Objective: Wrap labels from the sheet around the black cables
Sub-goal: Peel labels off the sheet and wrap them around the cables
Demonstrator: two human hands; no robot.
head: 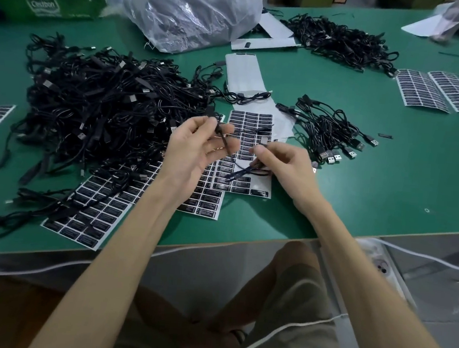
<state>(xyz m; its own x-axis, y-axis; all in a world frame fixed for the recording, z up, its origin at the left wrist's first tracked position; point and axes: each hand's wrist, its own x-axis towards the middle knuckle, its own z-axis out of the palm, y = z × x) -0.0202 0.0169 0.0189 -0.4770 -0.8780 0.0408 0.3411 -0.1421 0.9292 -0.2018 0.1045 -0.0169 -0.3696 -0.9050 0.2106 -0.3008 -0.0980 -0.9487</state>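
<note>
The left hand (197, 148) holds one black cable (223, 142) up over the sheet (250, 125). Its fingers (228, 130) are pinched on the cable, palm turned up. The right hand (282, 164) is just beside it. Its fingers (261, 150) are curled and pinch the same cable lower down, where it hangs in a loop close above the sheet.

I think the cable is held between both hands to keep a short part tight, so a label can go round it. The hands are right over the sheet, so the next label is near. I cannot tell if a label is on the cable yet.

The cable is thin and bendy. It will flop if one hand lets go.

The sheet lies flat on the green surface (388, 187), with rows of small dark labels and a few bare spots.

The big pile (103, 107) on the left is a tangle, likely cables waiting their turn. The small pile (329, 130) on the right is neater, with its plugs mostly at one end, so those are likely done.
</note>
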